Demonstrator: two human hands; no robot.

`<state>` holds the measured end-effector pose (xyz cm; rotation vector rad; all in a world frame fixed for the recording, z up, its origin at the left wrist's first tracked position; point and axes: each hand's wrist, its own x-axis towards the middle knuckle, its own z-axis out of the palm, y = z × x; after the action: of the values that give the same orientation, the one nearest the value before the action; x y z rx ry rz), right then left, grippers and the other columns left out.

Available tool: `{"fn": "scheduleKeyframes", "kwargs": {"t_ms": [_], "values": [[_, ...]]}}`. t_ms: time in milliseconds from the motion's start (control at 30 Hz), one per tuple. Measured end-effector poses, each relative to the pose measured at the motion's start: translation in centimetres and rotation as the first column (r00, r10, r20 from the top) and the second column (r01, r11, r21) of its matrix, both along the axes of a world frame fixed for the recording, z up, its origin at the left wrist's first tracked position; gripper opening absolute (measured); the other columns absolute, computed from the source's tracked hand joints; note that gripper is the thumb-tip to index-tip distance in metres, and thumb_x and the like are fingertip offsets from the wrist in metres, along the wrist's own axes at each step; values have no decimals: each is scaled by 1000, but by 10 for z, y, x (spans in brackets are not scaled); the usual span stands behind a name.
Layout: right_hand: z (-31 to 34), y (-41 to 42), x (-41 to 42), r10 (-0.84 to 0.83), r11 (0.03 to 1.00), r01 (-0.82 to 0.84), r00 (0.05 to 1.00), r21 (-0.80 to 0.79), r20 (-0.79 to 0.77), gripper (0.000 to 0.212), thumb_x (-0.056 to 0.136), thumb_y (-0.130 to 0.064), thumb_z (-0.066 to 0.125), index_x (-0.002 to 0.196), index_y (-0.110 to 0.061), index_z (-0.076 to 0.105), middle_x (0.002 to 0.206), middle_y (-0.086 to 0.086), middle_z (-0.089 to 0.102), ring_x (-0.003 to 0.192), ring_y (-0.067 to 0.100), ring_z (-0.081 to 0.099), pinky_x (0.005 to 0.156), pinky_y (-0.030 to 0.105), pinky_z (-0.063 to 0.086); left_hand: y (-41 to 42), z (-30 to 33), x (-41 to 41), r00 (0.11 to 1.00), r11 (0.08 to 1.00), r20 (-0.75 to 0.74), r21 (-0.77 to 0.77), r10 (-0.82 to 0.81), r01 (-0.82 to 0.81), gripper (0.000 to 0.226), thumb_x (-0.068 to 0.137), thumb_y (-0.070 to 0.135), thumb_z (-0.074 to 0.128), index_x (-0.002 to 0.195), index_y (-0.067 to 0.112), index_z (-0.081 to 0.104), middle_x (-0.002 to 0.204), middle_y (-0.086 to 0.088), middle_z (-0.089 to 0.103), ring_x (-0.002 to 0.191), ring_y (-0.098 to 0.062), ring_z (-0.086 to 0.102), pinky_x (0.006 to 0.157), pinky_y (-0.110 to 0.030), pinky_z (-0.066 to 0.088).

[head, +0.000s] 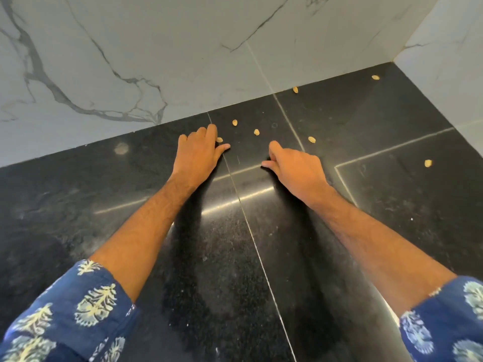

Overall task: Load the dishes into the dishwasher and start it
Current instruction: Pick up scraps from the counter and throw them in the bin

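Nearest the camera, two forearms in rolled blue floral sleeves (78, 309) reach forward over a black stone worktop (130, 205) with pale seams.

Left hand (199, 155): palm down on the worktop, fingers loosely bent and spread, thumb out to the right. The grip is loose and holds nothing that can be seen. One small tan seed or shell piece (219, 139) lies touching or just beside its fingertips; contact cannot be confirmed.

Right hand (295, 169): just right of the left hand, apart from it, low over the worktop. Index finger extended forward, thumb pointing left, remaining fingers curled under. Whether the grip encloses anything cannot be told.

Beyond the left hand, further tan pieces lie scattered: one (235, 122) just past its fingertips, one (256, 132) to the right of that, one (311, 139) further right, one (428, 163) well right of the left hand. Two more (295, 89) lie far right near the white veined marble wall (130, 61), which meets the worktop behind the left hand.

Dishes and dishwasher: neither appears in this view.
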<state>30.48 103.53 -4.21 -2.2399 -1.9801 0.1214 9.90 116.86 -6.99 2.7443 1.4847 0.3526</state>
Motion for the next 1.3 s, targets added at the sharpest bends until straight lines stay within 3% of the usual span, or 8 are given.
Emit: {"fn": "scheduleKeyframes", "kwargs": {"t_ms": [367, 500, 567, 667, 800, 1000, 1100, 1300], "values": [[1, 4, 3, 245, 969, -235, 939, -72, 242, 22, 103, -32, 34, 91, -15, 41, 71, 0, 56, 61, 26, 58, 46, 32, 29, 33, 11, 3, 913, 927, -214, 67, -348, 369, 19, 105, 34, 38, 100, 16, 41, 91, -10, 58, 75, -33, 55, 66, -40, 29], [8, -2, 5, 3, 998, -14, 986, -63, -166, 27, 101, -32, 36, 81, -14, 37, 61, -2, 49, 53, 22, 46, 49, 35, 24, 33, 11, 2, 913, 932, -248, 86, -323, 353, 23, 105, 35, 38, 94, 15, 43, 85, -10, 58, 69, -31, 52, 66, -40, 28], [14, -4, 6, -169, 985, 133, 832, -107, -529, 30, 100, -30, 38, 76, -12, 37, 61, -3, 45, 53, 16, 38, 52, 34, 27, 31, 11, 1, 918, 939, -267, 103, -292, 329, 31, 104, 44, 36, 92, 16, 43, 83, -7, 56, 66, -25, 45, 66, -39, 28], [22, -7, 5, -359, 927, 212, 262, -310, -896, 26, 98, -23, 41, 73, -18, 38, 60, -6, 30, 52, 11, 22, 47, 27, 17, 26, 8, -3, 943, 960, -231, 89, -239, 265, 39, 101, 53, 36, 90, 16, 43, 83, -4, 53, 69, -25, 47, 69, -41, 33], [20, -9, 7, -405, 865, 60, -501, -498, -765, 15, 99, -18, 45, 91, -11, 56, 64, -3, 38, 51, 8, 25, 39, 19, 23, 17, 1, -5, 987, 993, -110, 18, -117, 119, 38, 101, 50, 40, 94, 13, 47, 93, -5, 54, 80, -27, 49, 77, -45, 33], [28, -12, -1, -162, 911, 104, -799, -398, -579, 32, 101, -25, 47, 105, 1, 65, 85, 9, 57, 60, 7, 43, 52, 17, 42, 8, -1, -2, 998, 998, -14, -25, -53, 53, 32, 101, 46, 45, 96, 15, 50, 95, -3, 56, 85, -25, 51, 81, -43, 33], [33, -17, -1, 80, 948, 200, -902, -246, -424, 55, 102, -42, 48, 123, 7, 61, 116, 21, 64, 90, 20, 65, 77, 26, 58, 5, -1, -1, 999, 998, 12, -32, -53, 53, 27, 101, 43, 45, 96, 17, 49, 95, -1, 57, 85, -22, 51, 78, -39, 26], [40, -25, -5, 286, 921, 341, -920, -189, -268, 69, 102, -48, 46, 136, 12, 48, 127, 27, 60, 98, 27, 67, 81, 33, 59, 5, 3, -2, 995, 993, -16, -77, -94, 93, 26, 103, 41, 44, 92, 18, 45, 91, 0, 49, 81, -22, 46, 79, -42, 32]]}}
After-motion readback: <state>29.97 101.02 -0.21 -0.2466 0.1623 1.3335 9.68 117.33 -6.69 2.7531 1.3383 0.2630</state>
